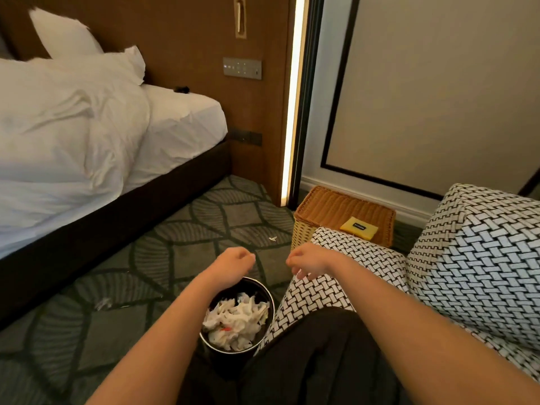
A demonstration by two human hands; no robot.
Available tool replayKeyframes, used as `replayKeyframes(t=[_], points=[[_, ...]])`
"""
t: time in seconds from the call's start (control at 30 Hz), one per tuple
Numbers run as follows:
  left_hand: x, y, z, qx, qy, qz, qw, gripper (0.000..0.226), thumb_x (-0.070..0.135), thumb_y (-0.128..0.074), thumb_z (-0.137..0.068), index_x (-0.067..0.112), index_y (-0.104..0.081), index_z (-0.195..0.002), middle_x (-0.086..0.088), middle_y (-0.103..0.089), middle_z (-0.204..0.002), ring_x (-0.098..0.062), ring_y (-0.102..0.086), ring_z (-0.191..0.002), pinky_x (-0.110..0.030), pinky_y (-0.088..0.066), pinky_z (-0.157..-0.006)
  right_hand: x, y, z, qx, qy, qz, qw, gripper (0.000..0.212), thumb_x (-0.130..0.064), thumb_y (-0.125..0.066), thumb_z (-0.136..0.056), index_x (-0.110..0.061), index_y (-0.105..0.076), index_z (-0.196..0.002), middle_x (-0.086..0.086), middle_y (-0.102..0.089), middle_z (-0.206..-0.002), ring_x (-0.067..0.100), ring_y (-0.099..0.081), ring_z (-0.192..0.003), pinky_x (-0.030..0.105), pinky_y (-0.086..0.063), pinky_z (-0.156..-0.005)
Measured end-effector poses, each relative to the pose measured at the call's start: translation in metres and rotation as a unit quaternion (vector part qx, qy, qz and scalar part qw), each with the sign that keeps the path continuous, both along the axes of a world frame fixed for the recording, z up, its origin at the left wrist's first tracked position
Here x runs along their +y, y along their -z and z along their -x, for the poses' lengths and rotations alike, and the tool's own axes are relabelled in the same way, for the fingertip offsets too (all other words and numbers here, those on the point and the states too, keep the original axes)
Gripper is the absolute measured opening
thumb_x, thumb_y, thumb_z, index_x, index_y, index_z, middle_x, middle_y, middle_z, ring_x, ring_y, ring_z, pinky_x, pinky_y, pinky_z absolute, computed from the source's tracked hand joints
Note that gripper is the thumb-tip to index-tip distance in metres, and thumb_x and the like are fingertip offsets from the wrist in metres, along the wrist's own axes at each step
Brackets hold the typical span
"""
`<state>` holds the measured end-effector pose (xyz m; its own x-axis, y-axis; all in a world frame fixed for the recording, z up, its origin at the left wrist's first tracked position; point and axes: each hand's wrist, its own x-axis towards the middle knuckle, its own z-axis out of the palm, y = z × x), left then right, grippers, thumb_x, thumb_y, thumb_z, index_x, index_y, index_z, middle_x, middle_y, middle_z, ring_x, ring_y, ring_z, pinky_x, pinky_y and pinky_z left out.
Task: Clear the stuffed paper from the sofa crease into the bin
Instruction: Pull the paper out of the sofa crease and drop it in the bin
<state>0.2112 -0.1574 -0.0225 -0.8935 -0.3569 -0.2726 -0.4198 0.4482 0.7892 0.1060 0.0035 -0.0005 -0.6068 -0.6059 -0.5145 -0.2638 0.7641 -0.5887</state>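
Hovering by paper-filled bin (253, 287), both hands (235, 263) (309, 263)

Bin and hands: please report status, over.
Left hand curled near the bin, grip unclear. Right hand loose, nothing held. Bin full of crumpled paper. Small scraps on carpet.

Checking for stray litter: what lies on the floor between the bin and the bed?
In the head view, patterned carpet with a pale scrap lying on it, left of the bin; nothing else shows.
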Motion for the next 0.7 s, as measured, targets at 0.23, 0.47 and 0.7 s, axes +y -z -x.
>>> replayKeyframes(t=[0.23,0.47,0.7], points=[[0.082,-0.069,0.006,0.048,0.11,0.033,0.992,0.028,0.027,-0.042,-0.094,0.009,-0.06,-0.105,-0.01,-0.064,-0.107,-0.025,-0.06,-0.101,-0.035,-0.048,-0.084,0.08,-0.049,0.002,0.089,0.002,0.021,0.996,0.033,-0.029,-0.039,-0.098,-0.014,-0.051,-0.124,0.007,-0.059,-0.119,0.016,-0.059,-0.097,0.033,-0.051,-0.086],[0.187,-0.089,0.003,0.072,0.265,0.06,0.96,0.021,0.035,-0.04,-0.095,0.028,-0.056,-0.107,0.009,-0.057,-0.101,-0.007,-0.055,-0.094,-0.024,-0.043,-0.081,0.19,-0.056,-0.026,0.095,0.043,0.03,0.994,0.033,-0.031,-0.04,-0.097,-0.017,-0.052,-0.124,0.002,-0.061,-0.114,0.014,-0.06,-0.098,0.033,-0.05,-0.088],[0.27,-0.058,0.001,0.066,0.37,0.018,0.927,0.02,0.036,-0.038,-0.095,0.029,-0.055,-0.104,0.011,-0.055,-0.105,-0.005,-0.053,-0.103,-0.024,-0.041,-0.09,0.302,-0.026,-0.067,0.085,0.084,-0.015,0.993,0.033,-0.027,-0.04,-0.096,-0.017,-0.051,-0.125,-0.001,-0.058,-0.121,0.01,-0.061,-0.098,0.032,-0.051,-0.088]])
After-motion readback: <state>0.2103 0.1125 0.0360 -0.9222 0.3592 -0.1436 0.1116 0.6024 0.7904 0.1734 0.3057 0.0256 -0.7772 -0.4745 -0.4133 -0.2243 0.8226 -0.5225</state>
